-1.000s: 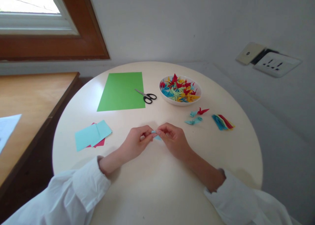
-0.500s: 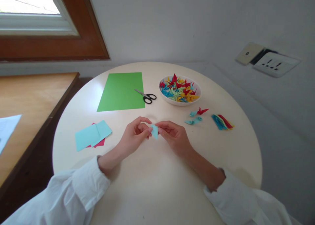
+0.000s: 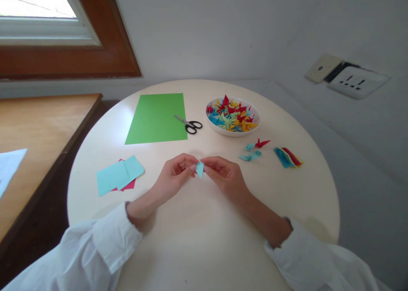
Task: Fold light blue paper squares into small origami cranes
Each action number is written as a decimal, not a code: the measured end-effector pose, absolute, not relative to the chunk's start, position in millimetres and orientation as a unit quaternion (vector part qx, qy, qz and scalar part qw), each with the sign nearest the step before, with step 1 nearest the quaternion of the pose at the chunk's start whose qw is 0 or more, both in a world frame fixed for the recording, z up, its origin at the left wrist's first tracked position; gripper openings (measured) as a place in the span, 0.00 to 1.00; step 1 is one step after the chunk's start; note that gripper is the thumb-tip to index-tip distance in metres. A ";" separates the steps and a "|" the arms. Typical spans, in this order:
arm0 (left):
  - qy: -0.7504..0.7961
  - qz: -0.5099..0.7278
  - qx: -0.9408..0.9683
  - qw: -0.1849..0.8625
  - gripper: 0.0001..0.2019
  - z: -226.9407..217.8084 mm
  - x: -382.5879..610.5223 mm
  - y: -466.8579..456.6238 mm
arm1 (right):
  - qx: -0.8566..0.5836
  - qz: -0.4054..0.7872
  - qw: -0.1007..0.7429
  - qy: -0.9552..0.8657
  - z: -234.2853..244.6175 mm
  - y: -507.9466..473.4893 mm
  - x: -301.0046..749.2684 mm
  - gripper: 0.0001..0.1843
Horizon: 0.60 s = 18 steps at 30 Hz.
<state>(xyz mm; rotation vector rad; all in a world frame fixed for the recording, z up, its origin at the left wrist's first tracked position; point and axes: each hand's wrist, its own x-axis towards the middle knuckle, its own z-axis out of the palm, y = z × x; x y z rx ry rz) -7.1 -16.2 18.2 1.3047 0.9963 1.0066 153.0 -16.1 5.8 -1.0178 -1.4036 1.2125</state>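
Between my two hands, a small piece of folded light-blue origami paper is held above the middle of the table, its pointed end toward me. My left hand pinches its left side between thumb and fingers. On the right side, my right hand grips it the same way. The fingertips cover part of the paper's edges. To the right of my right hand lie a light-blue folded paper piece and a red paper crane. Light-blue paper squares overlap red paper left of my left hand.
On the round white table, a green sheet lies at the back left, with scissors across its right edge. A white bowl of colourful paper cranes stands behind my right hand. Coloured folded papers lie fanned at the right.
The fingers of my left hand have shifted: the index finger has come down onto the top of the folded paper. My right hand has barely moved.
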 end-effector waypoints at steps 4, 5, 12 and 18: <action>0.419 0.435 0.550 0.577 0.10 20.6 -6.1 -17.0 | -0.428 0.497 0.484 -0.579 6.5 -15.8 152.8 0.09; 0.419 0.438 0.549 0.576 0.10 21.1 -5.7 -17.2 | -0.429 0.496 0.484 -0.579 6.4 -15.5 152.8 0.09; 0.414 0.442 0.562 0.563 0.09 19.9 -5.6 -17.5 | -0.428 0.496 0.484 -0.580 6.0 -14.2 152.9 0.09; 0.420 0.435 0.565 0.561 0.09 19.9 -5.6 -18.6 | -0.429 0.490 0.483 -0.585 5.4 -14.3 152.7 0.08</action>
